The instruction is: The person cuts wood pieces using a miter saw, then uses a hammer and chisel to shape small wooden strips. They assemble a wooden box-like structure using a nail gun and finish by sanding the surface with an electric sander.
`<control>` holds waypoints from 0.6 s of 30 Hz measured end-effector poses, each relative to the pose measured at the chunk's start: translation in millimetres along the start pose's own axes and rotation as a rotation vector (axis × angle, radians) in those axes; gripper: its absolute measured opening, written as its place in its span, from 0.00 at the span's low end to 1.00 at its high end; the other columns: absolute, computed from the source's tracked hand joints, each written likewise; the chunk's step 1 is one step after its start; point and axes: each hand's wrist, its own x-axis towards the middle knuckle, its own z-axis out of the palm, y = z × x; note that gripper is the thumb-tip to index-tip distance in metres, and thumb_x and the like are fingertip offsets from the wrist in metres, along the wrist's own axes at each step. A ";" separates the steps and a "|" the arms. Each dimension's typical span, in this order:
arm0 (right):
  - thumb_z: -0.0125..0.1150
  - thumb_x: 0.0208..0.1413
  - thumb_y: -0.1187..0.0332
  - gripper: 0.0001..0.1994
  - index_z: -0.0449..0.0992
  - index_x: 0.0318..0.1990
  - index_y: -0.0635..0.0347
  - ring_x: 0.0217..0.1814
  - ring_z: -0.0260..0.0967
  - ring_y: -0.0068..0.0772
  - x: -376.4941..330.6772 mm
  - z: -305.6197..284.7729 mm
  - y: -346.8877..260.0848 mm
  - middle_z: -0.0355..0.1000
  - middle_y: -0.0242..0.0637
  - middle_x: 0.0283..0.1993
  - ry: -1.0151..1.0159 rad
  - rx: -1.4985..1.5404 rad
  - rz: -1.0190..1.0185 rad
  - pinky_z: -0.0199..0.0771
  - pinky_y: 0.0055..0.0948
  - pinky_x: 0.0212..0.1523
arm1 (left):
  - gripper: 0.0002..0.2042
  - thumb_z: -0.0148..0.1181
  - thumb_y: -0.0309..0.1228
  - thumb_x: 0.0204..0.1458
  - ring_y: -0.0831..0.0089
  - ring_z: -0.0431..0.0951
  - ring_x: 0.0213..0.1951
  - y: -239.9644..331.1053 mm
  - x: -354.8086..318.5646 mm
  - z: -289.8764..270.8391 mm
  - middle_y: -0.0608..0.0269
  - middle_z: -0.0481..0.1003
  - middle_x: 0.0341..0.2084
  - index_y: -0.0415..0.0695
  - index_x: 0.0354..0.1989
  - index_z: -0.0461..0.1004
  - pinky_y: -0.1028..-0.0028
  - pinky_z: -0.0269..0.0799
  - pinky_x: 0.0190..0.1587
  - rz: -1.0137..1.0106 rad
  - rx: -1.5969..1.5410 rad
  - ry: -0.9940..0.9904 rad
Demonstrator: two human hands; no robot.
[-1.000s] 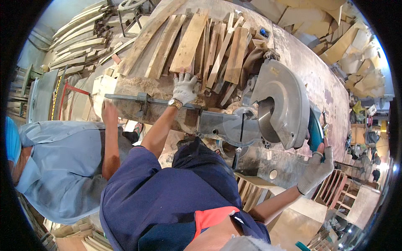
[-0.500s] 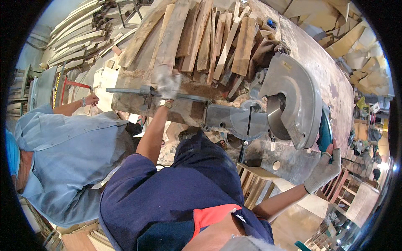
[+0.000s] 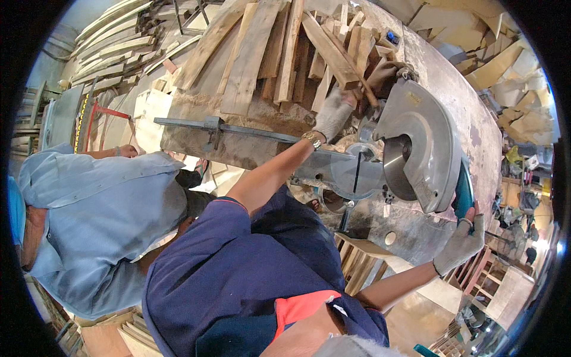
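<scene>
Bench back edge: blocked by a loose pile of wooden slats (image 3: 279,53), stacked high, leaning every way, no gap to reach through. Left hand (image 3: 334,112) sits at the pile's near edge, just beside the saw's blade guard (image 3: 419,146), so room there is tight. Metal fence rail (image 3: 226,128) runs along the front edge and bars passage low. Right hand (image 3: 461,244) on the teal handle (image 3: 464,193), open air around it. Co-worker in a light blue shirt (image 3: 101,214) closes off the left side.
</scene>
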 end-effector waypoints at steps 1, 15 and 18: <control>0.62 0.67 0.65 0.14 0.84 0.53 0.62 0.30 0.69 0.20 0.1 0.1 -1.1 0.82 0.41 0.38 -0.008 0.039 -0.007 0.72 0.26 0.34 | 0.17 0.62 0.39 0.58 0.52 0.80 0.45 -2.5 -1.5 -1.5 0.45 0.80 0.40 0.39 0.48 0.76 0.57 0.73 0.50 0.060 0.072 -0.035; 0.61 0.67 0.67 0.14 0.82 0.54 0.64 0.42 0.75 0.25 3.6 -1.4 11.1 0.84 0.43 0.45 -0.021 -0.019 0.003 0.75 0.27 0.47 | 0.42 0.76 0.42 0.43 0.44 0.49 0.76 -59.2 46.5 -168.0 0.50 0.53 0.75 0.56 0.70 0.65 0.43 0.44 0.75 0.213 1.328 0.202; 0.61 0.67 0.67 0.14 0.83 0.54 0.64 0.42 0.75 0.25 2.4 -1.5 9.6 0.83 0.42 0.46 -0.011 -0.022 0.000 0.75 0.27 0.47 | 0.38 0.75 0.40 0.43 0.45 0.51 0.75 -58.8 42.8 -176.0 0.50 0.56 0.74 0.56 0.67 0.68 0.43 0.45 0.75 0.301 1.329 0.429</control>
